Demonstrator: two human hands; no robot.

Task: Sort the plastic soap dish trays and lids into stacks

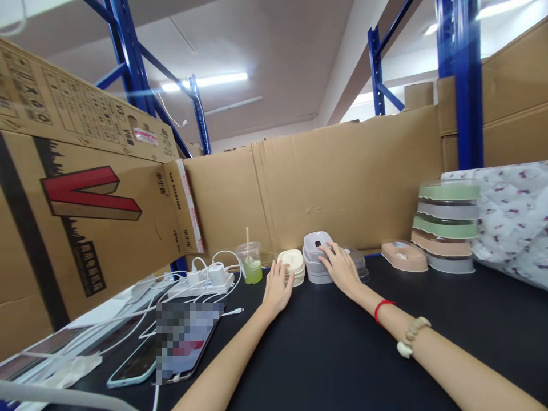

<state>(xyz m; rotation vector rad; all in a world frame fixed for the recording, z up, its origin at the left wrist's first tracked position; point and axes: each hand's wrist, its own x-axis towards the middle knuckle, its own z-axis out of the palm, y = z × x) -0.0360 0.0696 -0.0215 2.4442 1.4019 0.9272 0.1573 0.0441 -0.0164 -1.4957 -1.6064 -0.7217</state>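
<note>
My left hand (278, 290) reaches to a short stack of cream plastic pieces (296, 267), its stretched fingers at the stack's left and front side. To the right stands a taller stack of lavender plastic pieces (315, 273). Its top piece (315, 241) leans towards me and has a small dark opening. The outstretched fingers of my right hand (342, 269) lie apart on this piece's right side. Part of the lavender stack is hidden by that hand. Behind my right hand show clear plastic covers (358, 264). A red string and a beaded bracelet circle my right wrist and forearm.
Left are a cup of green drink (252, 269), a power strip (222, 285) with white cables, and phones (137, 359). Right are a peach piece (405, 257), a tall stack of coloured pieces (447, 228), and a patterned bag (514, 222). Cardboard (342, 182) walls the black table (317, 348).
</note>
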